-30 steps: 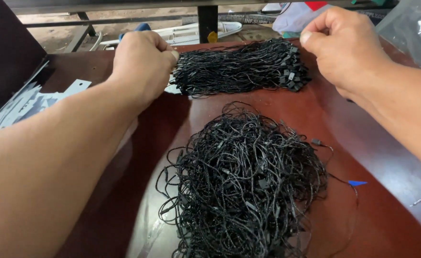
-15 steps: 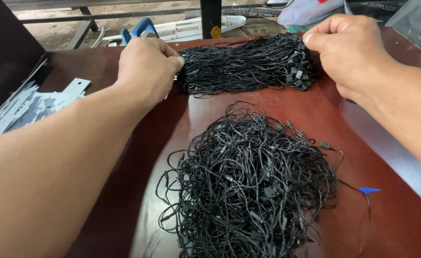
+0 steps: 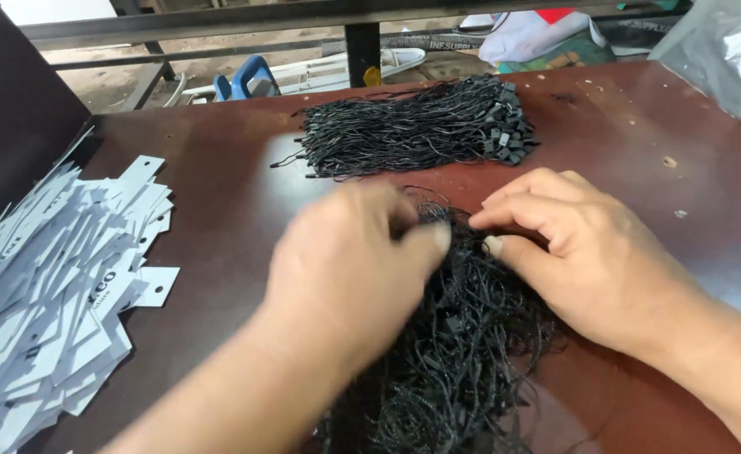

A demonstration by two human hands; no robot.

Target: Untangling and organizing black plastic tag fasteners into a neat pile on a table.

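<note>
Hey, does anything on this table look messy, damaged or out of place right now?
The near pile of black cords under both hands is a loose tangle, unlike the neatly aligned bundle behind it. The white paper tags lie fanned out untidily at the left. Small pits mark the table.

Both string piles, the tangled one (image 3: 463, 353) and the neat bundle (image 3: 412, 126), are black, paper tags (image 3: 59, 286) white, bench (image 3: 227, 210) dark reddish-brown.

Only 1 view exists: a head-worn camera looking steeply down and forward across the desk (image 3: 219, 193), close above its near edge. It faces the far edge, where a metal rail (image 3: 219, 25) runs; the left edge and right far corner show.
</note>
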